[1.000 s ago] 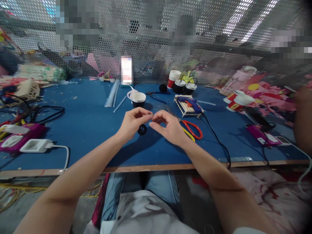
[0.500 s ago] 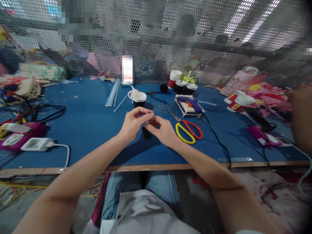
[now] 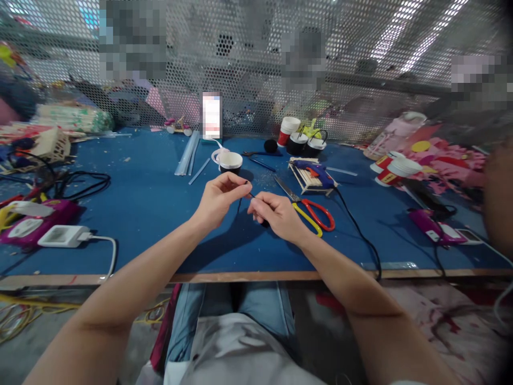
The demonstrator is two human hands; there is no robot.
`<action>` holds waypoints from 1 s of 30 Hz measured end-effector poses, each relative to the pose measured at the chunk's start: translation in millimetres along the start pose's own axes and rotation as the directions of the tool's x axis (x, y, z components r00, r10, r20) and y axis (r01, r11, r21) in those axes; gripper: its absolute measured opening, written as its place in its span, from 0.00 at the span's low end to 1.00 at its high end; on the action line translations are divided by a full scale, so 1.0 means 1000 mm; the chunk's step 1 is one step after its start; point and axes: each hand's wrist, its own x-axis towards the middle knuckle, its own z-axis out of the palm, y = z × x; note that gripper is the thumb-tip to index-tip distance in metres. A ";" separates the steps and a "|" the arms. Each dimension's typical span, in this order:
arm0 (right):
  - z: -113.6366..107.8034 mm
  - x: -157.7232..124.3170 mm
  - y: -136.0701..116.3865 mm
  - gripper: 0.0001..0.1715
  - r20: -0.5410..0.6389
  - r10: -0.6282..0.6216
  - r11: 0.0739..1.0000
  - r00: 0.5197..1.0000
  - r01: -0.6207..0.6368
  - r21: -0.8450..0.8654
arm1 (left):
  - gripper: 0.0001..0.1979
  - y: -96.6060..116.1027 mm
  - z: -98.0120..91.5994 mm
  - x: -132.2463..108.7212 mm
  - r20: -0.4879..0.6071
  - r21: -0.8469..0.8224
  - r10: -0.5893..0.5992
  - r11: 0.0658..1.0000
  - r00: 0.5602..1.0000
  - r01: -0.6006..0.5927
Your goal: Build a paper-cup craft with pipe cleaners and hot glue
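Both my hands are raised over the middle of the blue table. A thin black strand (image 3: 239,206) is pinched between the left hand's (image 3: 216,200) thumb and fingers, with a piece hanging below. My right hand (image 3: 278,216) is closed on the strand's other part, slightly right and lower; a dark bit shows under its fingers. Just beyond the left hand stands a black paper cup with a white rim (image 3: 231,159). Scissors (image 3: 320,214) with one red and one yellow handle lie right of my right hand, which partly covers the yellow loop.
A blue glue gun (image 3: 315,172) rests on a wooden stick stand (image 3: 305,187). Behind it are black cups with handles (image 3: 297,144) and red-white cups (image 3: 287,131). Clear glue sticks (image 3: 187,155), a lit phone (image 3: 212,115) and purple power strips (image 3: 52,219) are around. Someone's arm (image 3: 499,198) is far right.
My right hand has moved a little right and away from the left, so the strand now shows between them. The right hand now covers more of the scissors' yellow handle.
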 end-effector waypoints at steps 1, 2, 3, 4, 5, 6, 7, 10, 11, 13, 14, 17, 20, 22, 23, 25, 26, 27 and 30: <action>0.000 0.000 0.000 0.15 -0.006 0.003 1.000 1.000 -0.003 0.005 | 0.10 0.001 0.000 0.000 0.009 0.005 -0.020 1.000 1.000 0.020; 0.000 -0.001 0.001 0.16 -0.013 0.008 1.000 1.000 -0.008 0.012 | 0.10 0.002 0.000 -0.001 0.018 0.003 -0.047 0.999 0.999 0.047; 0.000 -0.001 0.002 0.16 -0.021 0.013 1.000 1.000 -0.013 0.019 | 0.11 0.003 0.000 -0.001 0.031 -0.008 -0.079 0.997 0.996 0.079; 0.000 -0.001 0.003 0.16 -0.031 0.015 1.000 0.999 -0.015 0.026 | 0.11 0.004 0.000 -0.001 0.045 -0.027 -0.108 0.994 0.993 0.109; 0.000 -0.001 0.004 0.16 -0.039 0.015 0.999 0.999 -0.013 0.031 | 0.11 0.005 0.000 0.000 0.062 -0.052 -0.126 0.990 0.990 0.129; 0.000 -0.001 0.005 0.16 -0.049 0.013 0.999 0.999 -0.011 0.035 | 0.11 0.005 -0.001 0.000 0.079 -0.078 -0.132 0.987 0.988 0.138; 0.000 -0.001 0.006 0.16 -0.059 0.010 0.999 0.998 -0.008 0.036 | 0.11 0.006 -0.002 0.001 0.095 -0.102 -0.127 0.985 0.987 0.137; -0.001 -0.001 0.005 0.16 -0.086 0.004 1.000 0.996 -0.002 0.019 | 0.08 0.009 -0.005 0.003 0.146 -0.154 -0.089 0.982 0.985 0.111; -0.001 -0.001 0.004 0.16 -0.093 0.000 1.000 0.996 0.000 0.004 | 0.08 0.009 -0.006 0.004 0.161 -0.163 -0.085 0.980 0.983 0.112; -0.002 -0.001 0.001 0.16 -0.097 -0.017 0.999 0.995 0.013 -0.045 | 0.08 0.009 -0.007 0.004 0.173 -0.167 -0.090 0.979 0.981 0.119; -0.002 -0.001 0.000 0.16 -0.092 -0.032 0.997 0.995 0.025 -0.077 | 0.08 0.009 -0.008 0.005 0.169 -0.162 -0.092 0.980 0.981 0.120; -0.002 -0.001 -0.003 0.15 -0.065 -0.085 0.982 0.994 0.073 -0.173 | 0.08 0.006 -0.008 0.004 0.126 -0.128 -0.095 0.986 0.987 0.111; -0.001 -0.002 -0.001 0.15 -0.050 -0.120 0.969 0.991 0.106 -0.223 | 0.08 0.004 -0.006 0.003 0.071 -0.084 -0.086 0.992 0.994 0.092; 0.001 -0.002 0.000 0.15 -0.043 -0.129 0.964 0.991 0.116 -0.239 | 0.07 0.004 -0.004 0.003 0.035 -0.054 -0.082 0.995 0.996 0.083; 0.001 -0.003 0.000 0.15 -0.038 -0.134 0.962 0.990 0.120 -0.245 | 0.07 0.004 -0.004 0.003 0.021 -0.040 -0.078 0.996 0.997 0.079; 0.002 -0.003 0.000 0.15 -0.026 -0.142 0.959 0.990 0.131 -0.252 | 0.07 0.005 -0.002 0.002 0.003 -0.008 -0.068 0.998 0.998 0.068; 0.003 -0.003 0.000 0.15 -0.021 -0.147 0.958 0.989 0.137 -0.253 | 0.07 0.005 -0.002 0.002 -0.001 0.012 -0.061 0.998 0.998 0.061; 0.003 -0.003 -0.001 0.15 -0.016 -0.153 0.957 0.988 0.144 -0.252 | 0.07 0.005 -0.002 0.002 -0.002 0.033 -0.053 0.998 0.999 0.053; 0.003 -0.003 -0.003 0.15 -0.010 -0.170 0.954 0.985 0.162 -0.251 | 0.07 0.003 -0.002 0.001 0.004 0.096 -0.019 0.995 1.000 0.019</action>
